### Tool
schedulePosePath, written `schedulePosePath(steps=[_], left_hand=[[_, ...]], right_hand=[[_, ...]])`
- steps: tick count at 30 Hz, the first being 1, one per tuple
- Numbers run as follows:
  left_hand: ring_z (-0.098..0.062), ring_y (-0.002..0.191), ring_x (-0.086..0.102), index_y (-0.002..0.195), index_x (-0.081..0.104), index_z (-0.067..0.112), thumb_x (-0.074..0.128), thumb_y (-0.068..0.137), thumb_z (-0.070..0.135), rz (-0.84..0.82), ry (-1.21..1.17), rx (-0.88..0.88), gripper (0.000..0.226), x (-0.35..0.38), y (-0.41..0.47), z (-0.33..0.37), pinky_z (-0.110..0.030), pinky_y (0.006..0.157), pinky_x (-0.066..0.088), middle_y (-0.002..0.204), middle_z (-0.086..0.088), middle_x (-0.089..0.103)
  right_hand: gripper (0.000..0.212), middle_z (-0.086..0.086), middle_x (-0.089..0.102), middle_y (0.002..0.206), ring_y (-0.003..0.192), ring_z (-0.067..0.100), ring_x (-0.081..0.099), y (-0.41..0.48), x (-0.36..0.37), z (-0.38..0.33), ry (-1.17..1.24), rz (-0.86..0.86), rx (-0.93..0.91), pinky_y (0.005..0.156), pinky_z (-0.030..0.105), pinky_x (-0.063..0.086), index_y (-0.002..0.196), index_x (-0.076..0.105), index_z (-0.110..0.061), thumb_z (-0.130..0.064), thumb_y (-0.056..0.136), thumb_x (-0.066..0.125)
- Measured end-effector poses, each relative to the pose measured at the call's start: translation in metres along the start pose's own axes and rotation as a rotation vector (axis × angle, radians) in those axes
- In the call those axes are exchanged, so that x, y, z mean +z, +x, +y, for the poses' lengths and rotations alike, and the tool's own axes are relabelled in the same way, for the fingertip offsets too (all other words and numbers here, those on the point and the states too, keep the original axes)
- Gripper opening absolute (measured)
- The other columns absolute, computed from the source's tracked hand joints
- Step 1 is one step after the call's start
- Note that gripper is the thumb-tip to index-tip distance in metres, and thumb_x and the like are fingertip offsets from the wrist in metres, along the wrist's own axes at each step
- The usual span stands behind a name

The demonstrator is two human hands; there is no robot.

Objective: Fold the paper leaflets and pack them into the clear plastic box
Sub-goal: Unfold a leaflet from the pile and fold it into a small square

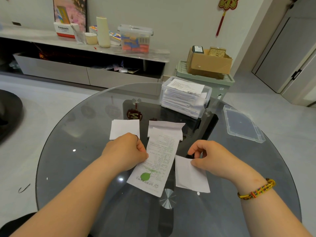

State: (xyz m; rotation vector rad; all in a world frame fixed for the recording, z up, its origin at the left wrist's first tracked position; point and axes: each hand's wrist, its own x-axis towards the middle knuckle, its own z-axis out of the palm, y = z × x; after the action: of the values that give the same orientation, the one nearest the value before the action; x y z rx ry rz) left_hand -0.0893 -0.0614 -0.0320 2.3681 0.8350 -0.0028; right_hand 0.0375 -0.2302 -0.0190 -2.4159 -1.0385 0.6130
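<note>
On the round glass bench (85, 151), from the head view, looks well past halfway: at the far side, clear plastic box (163, 90) open and filled nearly to the rim with stacked folded leaflets; to its right, clear lid (242, 124) lying flat. Left to fold: long printed leaflet (160, 156) with a green mark, spread at the centre, pinched at its left edge by the curled left hand (126, 151). Folded but not yet packed: small white leaflet (189, 175) at the right, pinched at its top edge by the right hand (208, 156); second white leaflet (124, 129) just beyond the left hand; partly folded sheet (164, 124) under the far end of the long one. Afterwards, probably lid on
</note>
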Motion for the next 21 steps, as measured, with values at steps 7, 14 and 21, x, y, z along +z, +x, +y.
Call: schedulePosePath(steps=[7, 14, 21], left_hand=[[-0.010, 0.059, 0.048, 0.060, 0.054, 0.020, 0.059, 0.082, 0.015, 0.088, -0.200, 0.078, 0.023, -0.004, -0.008, 0.002, -0.020, 0.058, 0.040, 0.059, 0.007, 0.053], [-0.017, 0.064, 0.062, 0.058, 0.056, 0.013, 0.060, 0.083, 0.006, 0.183, -0.738, 0.072, 0.026, -0.015, -0.015, 0.013, -0.029, 0.066, 0.052, 0.063, -0.002, 0.068], [-0.005, 0.049, 0.060, 0.058, 0.057, 0.013, 0.062, 0.081, 0.006, 0.172, -0.829, 0.047, 0.025, -0.009, -0.015, 0.016, -0.023, 0.059, 0.051, 0.047, 0.008, 0.063]], right_hand=[[0.006, -0.010, 0.054, 0.077, 0.068, 0.005, 0.047, -0.001, 0.004, -0.006, 0.220, 0.165, -0.047, 0.060, 0.010, 0.039, 0.085, 0.056, -0.025, -0.019, 0.086, 0.058], [0.011, -0.005, 0.068, 0.089, 0.068, 0.005, 0.060, -0.005, 0.009, -0.024, 0.744, 0.085, -0.034, 0.055, 0.012, 0.045, 0.094, 0.062, -0.022, -0.022, 0.089, 0.052], [0.028, 0.002, 0.070, 0.066, 0.049, 0.010, 0.059, -0.009, 0.010, -0.030, 0.990, -0.008, -0.144, 0.042, 0.017, 0.041, 0.084, 0.065, -0.009, -0.022, 0.091, 0.042]])
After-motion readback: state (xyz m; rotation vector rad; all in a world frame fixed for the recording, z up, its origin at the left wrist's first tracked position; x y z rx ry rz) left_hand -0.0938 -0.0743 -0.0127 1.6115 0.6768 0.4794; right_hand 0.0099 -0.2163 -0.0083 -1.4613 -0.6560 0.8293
